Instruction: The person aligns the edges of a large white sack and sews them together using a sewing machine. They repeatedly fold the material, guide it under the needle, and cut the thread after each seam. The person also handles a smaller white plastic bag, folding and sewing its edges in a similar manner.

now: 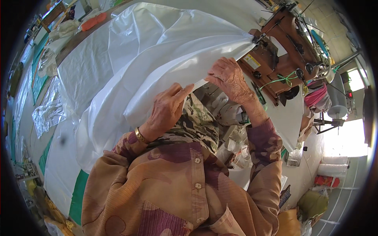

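A large sheet of shiny white fabric (pixel 153 67) spreads over the table and narrows toward the right, where its corner lies under the needle end of a brown sewing machine (pixel 291 43). My right hand (pixel 228 76) is closed, pinching the near edge of the fabric a little short of the machine. Further left along that same edge, my left hand (pixel 169 108) grips the cloth, its index finger stretched along the edge toward the right hand. Between the hands the edge looks folded and narrow. Part of the fabric hangs over my lap.
Green thread (pixel 281 80) lies loose on the machine. An orange-red cloth (pixel 93 21) rests at the far left edge. Crumpled clear plastic (pixel 49 110) lies on the left. Plastic scraps (pixel 238 151) sit below the table beside my right arm. Pink fabric (pixel 317 94) hangs behind the machine.
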Motion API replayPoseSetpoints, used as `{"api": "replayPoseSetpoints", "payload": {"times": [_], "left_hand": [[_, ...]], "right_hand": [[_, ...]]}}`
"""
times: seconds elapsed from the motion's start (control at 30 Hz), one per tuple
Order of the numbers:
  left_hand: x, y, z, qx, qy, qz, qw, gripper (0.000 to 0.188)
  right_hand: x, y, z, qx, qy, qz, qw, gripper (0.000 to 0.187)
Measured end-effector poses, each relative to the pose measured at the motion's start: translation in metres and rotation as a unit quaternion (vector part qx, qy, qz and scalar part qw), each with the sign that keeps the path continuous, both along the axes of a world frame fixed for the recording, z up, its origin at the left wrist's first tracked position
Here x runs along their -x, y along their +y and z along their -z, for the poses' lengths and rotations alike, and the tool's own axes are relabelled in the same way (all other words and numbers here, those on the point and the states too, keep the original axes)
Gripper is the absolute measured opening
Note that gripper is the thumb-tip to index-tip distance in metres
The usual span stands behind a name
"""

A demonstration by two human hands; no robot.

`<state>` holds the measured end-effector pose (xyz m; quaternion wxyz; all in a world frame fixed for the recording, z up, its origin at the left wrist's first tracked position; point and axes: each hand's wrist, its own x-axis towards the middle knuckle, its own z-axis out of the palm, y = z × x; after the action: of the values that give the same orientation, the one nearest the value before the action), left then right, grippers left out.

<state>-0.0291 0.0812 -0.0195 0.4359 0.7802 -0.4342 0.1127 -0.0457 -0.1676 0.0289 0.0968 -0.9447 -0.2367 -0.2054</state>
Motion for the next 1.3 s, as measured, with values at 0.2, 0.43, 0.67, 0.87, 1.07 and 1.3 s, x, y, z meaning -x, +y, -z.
{"api": "replayPoseSetpoints", "payload": {"times": [0.2,0.43,0.67,0.87,1.07,1.3], "left_hand": [[-0.015,-0.008,-0.009,0.026,0.076,0.105,0.991,0.025],[-0.026,-0.008,-0.041,0.033,0.343,0.142,0.928,0.022],[-0.041,-0.003,-0.035,0.064,0.350,0.144,0.923,0.024],[-0.052,-0.003,-0.029,0.086,0.380,0.156,0.907,0.025],[-0.056,-0.001,-0.029,0.080,0.388,0.139,0.907,0.024],[-0.058,0.002,-0.030,0.069,0.395,0.117,0.909,0.022]], "right_hand": [[-0.003,-0.016,-0.010,0.031,0.031,0.003,0.999,0.033],[-0.018,-0.054,-0.017,-0.064,0.054,0.040,0.996,0.039],[-0.035,-0.088,-0.011,-0.044,-0.009,0.061,0.997,0.039],[-0.044,-0.112,0.001,-0.057,-0.059,0.051,0.995,0.041],[-0.049,-0.122,-0.007,-0.074,0.000,0.094,0.993,0.041],[-0.053,-0.125,-0.014,-0.011,0.023,0.134,0.991,0.042]]}}
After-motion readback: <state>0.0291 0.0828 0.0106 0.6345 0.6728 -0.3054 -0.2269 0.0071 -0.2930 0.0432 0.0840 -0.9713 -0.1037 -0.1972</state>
